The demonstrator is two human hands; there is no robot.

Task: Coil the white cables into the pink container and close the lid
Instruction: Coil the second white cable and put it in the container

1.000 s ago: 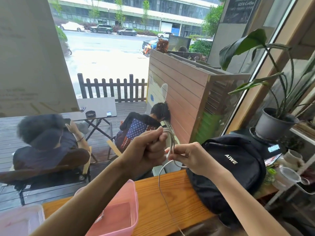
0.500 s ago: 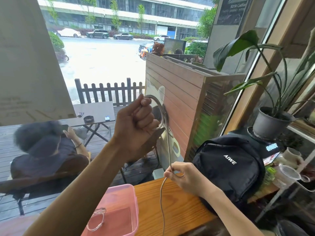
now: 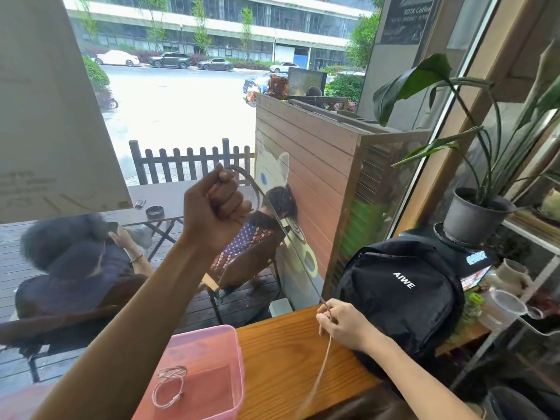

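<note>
The left hand is raised in a fist, clenched around one end of a thin white cable. The cable arches out over the knuckles and runs taut down to the right hand, which pinches it between fingertips above the wooden tabletop. Below that, it trails blurred toward the lower edge. A second cable, already coiled into loops, lies inside the open pink container.
</note>
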